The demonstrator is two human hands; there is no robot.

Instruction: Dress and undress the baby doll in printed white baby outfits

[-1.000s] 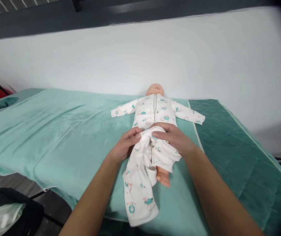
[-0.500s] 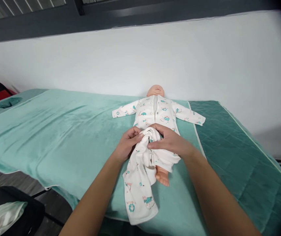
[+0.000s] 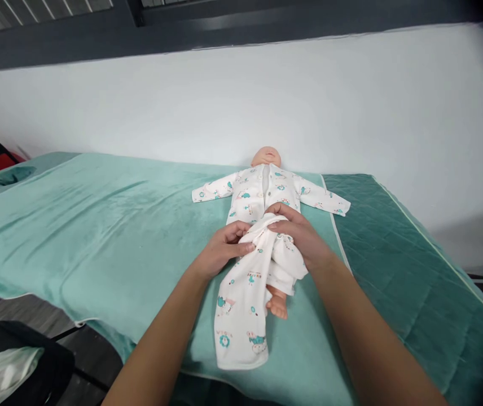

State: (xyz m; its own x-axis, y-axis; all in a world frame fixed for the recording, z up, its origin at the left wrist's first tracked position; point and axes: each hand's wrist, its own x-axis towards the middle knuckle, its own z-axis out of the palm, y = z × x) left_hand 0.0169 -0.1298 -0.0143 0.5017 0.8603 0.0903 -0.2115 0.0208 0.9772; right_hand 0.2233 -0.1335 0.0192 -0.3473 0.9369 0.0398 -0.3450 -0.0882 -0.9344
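A baby doll point(image 3: 266, 156) lies on its back, dressed in a white buttoned top point(image 3: 247, 194) with teal animal prints and both sleeves spread out. White printed baby pants point(image 3: 241, 307) are bunched over its lower body. One leg of the pants hangs flat towards me, and a bare doll foot point(image 3: 277, 304) sticks out of the other leg's cuff. My left hand point(image 3: 227, 248) pinches the cloth at the left of the waist part, thumb on top. Higher on the right, my right hand point(image 3: 294, 231) grips the waistband. The doll's other foot is hidden.
The doll lies on a bed with a light green cover point(image 3: 140, 237); a darker quilted part point(image 3: 394, 254) is at the right. Behind stands a white wall point(image 3: 224, 107). A black chair point(image 3: 55, 355) with pale cloth point(image 3: 7, 375) is at lower left.
My right hand has moved up and a little right, drawing the waistband with it. The loose pants leg has shifted slightly up and is smoother. My left hand keeps its grip.
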